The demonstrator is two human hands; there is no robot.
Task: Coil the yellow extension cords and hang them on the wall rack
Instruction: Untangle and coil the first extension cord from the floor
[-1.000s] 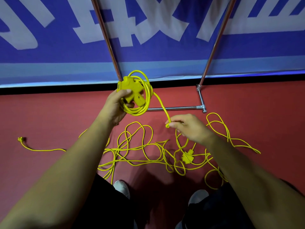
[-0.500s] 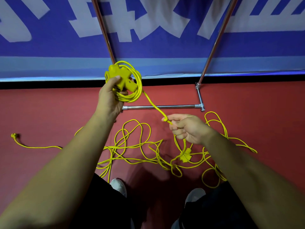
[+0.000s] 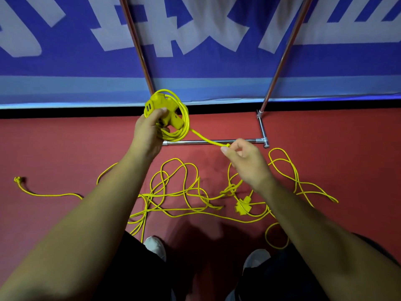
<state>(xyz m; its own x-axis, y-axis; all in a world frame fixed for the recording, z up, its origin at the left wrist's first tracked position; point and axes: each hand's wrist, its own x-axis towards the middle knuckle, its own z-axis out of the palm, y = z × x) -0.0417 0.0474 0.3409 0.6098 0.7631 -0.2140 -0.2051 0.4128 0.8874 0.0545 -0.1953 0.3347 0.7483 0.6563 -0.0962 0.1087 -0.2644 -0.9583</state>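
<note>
My left hand (image 3: 148,132) grips a yellow multi-outlet socket head (image 3: 161,111) together with a small coil of yellow cord (image 3: 184,120) looped around it, held up in front of the wall. A taut strand runs from the coil down to my right hand (image 3: 246,164), which pinches the cord between thumb and fingers. Below the hands, loose yellow cord (image 3: 186,192) lies tangled on the red floor. A second yellow socket head (image 3: 243,205) rests in the tangle, and a plug end (image 3: 18,179) lies at the far left.
A chrome rack stands against the blue-and-white banner wall: two slanted poles (image 3: 280,64) and a floor crossbar (image 3: 217,141) just beyond my hands. My white shoes (image 3: 155,245) and dark trousers are at the bottom edge, close to the cord loops.
My right hand has fed cord along and now pinches it a little higher and closer to the crossbar. The left hand keeps the coil and socket head raised near the wall.
</note>
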